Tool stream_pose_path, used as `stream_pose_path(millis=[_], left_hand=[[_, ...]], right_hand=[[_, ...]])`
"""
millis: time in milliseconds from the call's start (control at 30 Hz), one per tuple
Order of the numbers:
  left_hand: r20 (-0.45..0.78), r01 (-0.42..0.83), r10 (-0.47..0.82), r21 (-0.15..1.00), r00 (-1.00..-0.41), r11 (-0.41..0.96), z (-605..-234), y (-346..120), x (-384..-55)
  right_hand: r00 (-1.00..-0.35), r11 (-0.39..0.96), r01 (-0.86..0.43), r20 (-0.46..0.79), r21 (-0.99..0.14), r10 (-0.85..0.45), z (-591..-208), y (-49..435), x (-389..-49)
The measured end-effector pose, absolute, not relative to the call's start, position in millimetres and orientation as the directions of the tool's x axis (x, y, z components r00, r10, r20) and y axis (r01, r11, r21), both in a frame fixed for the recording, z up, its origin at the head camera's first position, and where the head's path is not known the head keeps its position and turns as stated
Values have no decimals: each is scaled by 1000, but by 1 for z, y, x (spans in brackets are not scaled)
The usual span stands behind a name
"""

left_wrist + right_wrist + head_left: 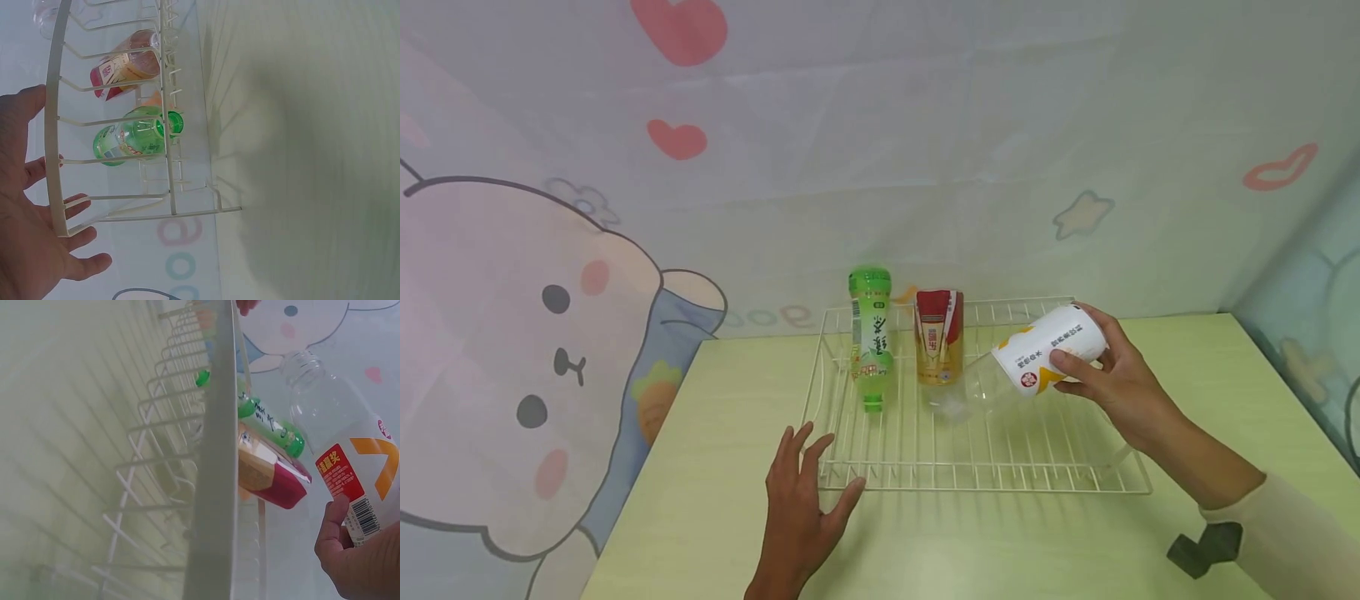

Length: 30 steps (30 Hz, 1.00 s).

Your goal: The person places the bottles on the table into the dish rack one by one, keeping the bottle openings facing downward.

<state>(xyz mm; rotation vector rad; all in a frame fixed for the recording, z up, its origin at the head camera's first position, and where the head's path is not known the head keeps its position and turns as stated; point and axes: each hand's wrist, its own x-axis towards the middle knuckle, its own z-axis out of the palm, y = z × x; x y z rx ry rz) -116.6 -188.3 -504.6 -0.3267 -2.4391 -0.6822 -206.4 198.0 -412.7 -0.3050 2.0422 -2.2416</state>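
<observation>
My right hand point(1123, 383) grips a clear plastic bottle point(1037, 354) with a white and yellow label, round its base end. The bottle is tilted, its neck pointing down and left over the wire rack point(985, 464). In the right wrist view, the neck of this clear bottle point(312, 394) has an open mouth with no cap seen. My left hand point(805, 500), fingers spread, is at the rack's front left corner; whether it touches the wire I cannot tell. On the rack lie a green bottle point(872, 342) and, to its right, a red and gold-labelled bottle point(938, 337).
The rack stands on a pale green table point(700, 500), close to a cloth backdrop point(925, 167) printed with hearts and a cartoon bear. Another printed cloth point(1311, 333) hangs at the right. Rack wires cast shadows on the table.
</observation>
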Motion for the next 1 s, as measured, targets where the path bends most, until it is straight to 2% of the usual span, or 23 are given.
stream_pose_path(millis=[433,733,1000], left_hand=[[516,287,34,418,-856,862,-503,-187,-112],[518,262,13,411,-855,873,-504,-190,-112],[508,246,-15,443,-862,862,-504,-194,-111]], right_hand=[[-981,-88,-93,107,-992,-163,-407,210,-220],[-978,-89,-147,158,-985,-137,-401,218,-232],[-983,7,-162,161,-987,-94,-396,226,-244]])
